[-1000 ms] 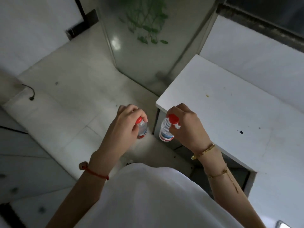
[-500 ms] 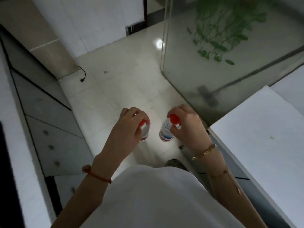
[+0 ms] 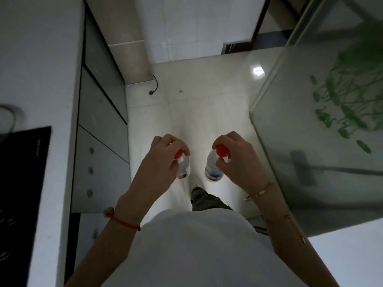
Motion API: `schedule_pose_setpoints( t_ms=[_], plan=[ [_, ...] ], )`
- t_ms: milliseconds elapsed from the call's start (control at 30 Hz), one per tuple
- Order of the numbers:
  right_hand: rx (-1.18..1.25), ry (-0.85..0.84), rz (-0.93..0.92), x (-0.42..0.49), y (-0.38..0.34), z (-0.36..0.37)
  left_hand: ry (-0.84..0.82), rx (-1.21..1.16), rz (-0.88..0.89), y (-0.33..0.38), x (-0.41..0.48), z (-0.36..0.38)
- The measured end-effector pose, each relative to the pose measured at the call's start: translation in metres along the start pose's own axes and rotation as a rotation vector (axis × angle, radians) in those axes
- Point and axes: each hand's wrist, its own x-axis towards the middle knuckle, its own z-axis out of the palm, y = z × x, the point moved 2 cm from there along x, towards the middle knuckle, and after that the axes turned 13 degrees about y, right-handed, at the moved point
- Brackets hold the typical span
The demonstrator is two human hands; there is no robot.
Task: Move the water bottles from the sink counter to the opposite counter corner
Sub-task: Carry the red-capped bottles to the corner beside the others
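You are carrying one bottle in each hand: left hand pinching the left bottle by its cap, right hand likewise gripping the right bottle. Next, you are likely needing to reach the counter and set both upright.

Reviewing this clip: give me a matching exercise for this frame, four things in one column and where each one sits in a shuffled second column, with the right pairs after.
Things:
1. bottle in the left hand
2. red string bracelet
3. black cooktop
4. green leaf pattern

Places:
A. on the glass panel at the right
B. hanging by its red cap over the floor
C. set into the counter at the left
D. around the left wrist

Pairs: 1-B, 2-D, 3-C, 4-A
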Motion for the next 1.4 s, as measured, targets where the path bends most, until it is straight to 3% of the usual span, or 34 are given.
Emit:
schedule_pose_setpoints(
  t_ms=[533,1000,1400],
  plan=[
    [0.073,-0.13,-0.319,0.248,-0.007,0.045,0.264,0.107,-0.267,-0.068,0.169,-0.004],
    [0.086,-0.186,-0.39,0.416,-0.069,0.13,0.327,0.101,-0.366,-0.19,0.294,-0.029],
    [0.133,-0.179,-0.412,0.563,-0.16,0.214,0.347,0.154,-0.33,-0.309,0.421,-0.094]
  ],
)
